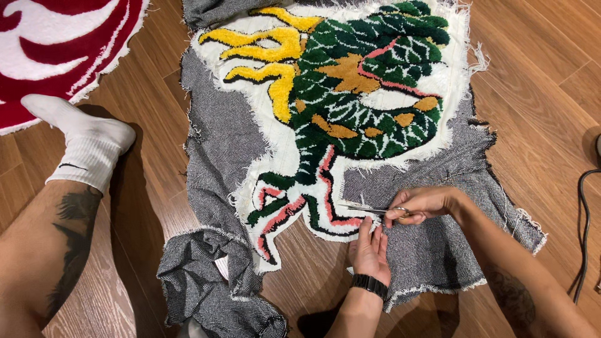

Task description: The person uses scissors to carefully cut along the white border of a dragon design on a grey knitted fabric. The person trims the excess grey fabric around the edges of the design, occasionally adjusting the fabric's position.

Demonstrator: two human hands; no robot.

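A tufted rug (350,94) with a green, yellow and pink creature on white lies on grey backing cloth (219,144) on the wood floor. My right hand (422,203) grips small silver scissors (369,209), their blades pointing left at the rug's lower edge. My left hand (370,250), with a black wristband, presses flat on the grey cloth just below the scissors, fingers touching the rug's border.
A red and white tufted rug (56,44) lies at top left. My leg with a white sock (87,147) stretches along the left. Crumpled grey cloth (206,281) bunches at the bottom. A black cable (583,225) runs down the right edge.
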